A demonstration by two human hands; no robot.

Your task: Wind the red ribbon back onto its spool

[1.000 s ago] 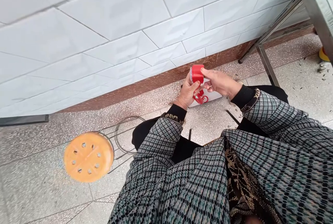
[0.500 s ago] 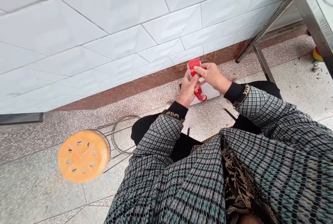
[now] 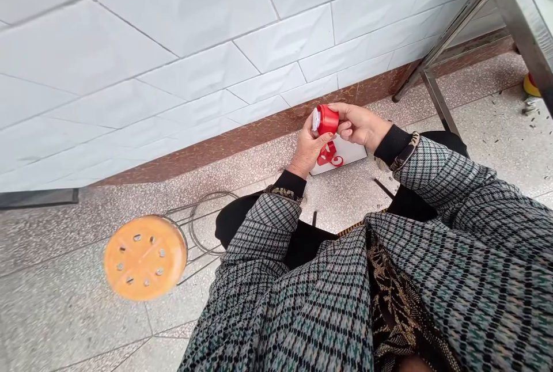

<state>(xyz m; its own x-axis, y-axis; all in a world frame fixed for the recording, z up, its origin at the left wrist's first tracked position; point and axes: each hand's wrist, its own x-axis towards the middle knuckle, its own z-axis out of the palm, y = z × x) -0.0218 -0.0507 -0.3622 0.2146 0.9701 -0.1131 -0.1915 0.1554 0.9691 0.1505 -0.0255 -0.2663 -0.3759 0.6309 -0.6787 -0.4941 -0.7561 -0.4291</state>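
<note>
A small roll of red ribbon [image 3: 329, 121] on a white spool [image 3: 316, 120] is held up in front of me between both hands. My left hand [image 3: 306, 150] grips it from the left and below, its thumb along the lower edge. The fingers of my right hand [image 3: 362, 125] are closed on the roll's right side. Under the roll, a loose curled piece of red ribbon [image 3: 332, 156] shows against a white flat box or board [image 3: 352, 155] on the floor; whether it joins the roll I cannot tell.
To the left is an orange round stool [image 3: 146, 258] with thin metal legs, apparently lying on its side. A metal table frame [image 3: 440, 101] stands at the right. White wall tiles [image 3: 207, 67] rise ahead. A yellow and red object [image 3: 531, 85] sits on the speckled floor at far right.
The roll has been turned and lowered slightly, so its white spool end now faces left. My right thumb has shifted from the roll's front to its upper right edge.
</note>
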